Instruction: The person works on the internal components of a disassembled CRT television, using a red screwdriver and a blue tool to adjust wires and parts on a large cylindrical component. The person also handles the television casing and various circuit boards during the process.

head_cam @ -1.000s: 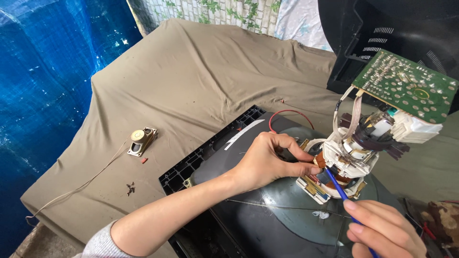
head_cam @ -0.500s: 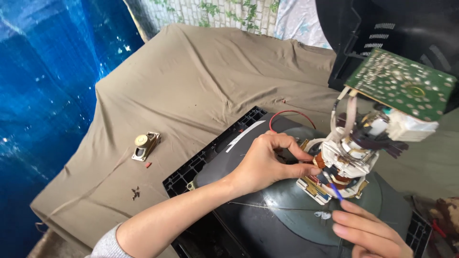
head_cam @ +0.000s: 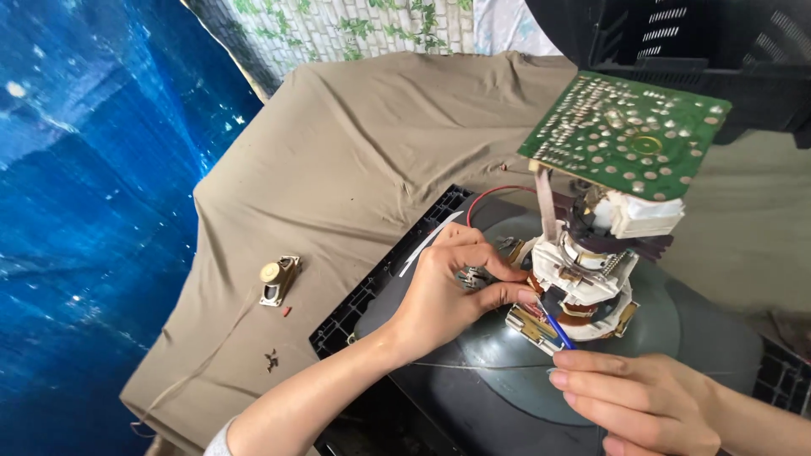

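Closer in than half a second ago, with the small brass part (head_cam: 278,279) lying as before on the tan cloth (head_cam: 338,160). Left hand (head_cam: 448,291) pinching a small metal piece beside the white coil assembly (head_cam: 583,279) atop the grey tube (head_cam: 507,355). Right hand (head_cam: 642,401) gripping a blue screwdriver (head_cam: 553,328), tip now at the coil's base. Green circuit board (head_cam: 625,135) tilted above.

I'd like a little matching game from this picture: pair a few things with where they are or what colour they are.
Things:
1. circuit board
2. brass part
3. blue tool
4. red wire

Descriptions:
A. lying alone on the tan cloth
B. green, tilted on top of the tube neck
C. curving behind the left hand
D. held in the right hand

Pairs: 1-B, 2-A, 3-D, 4-C
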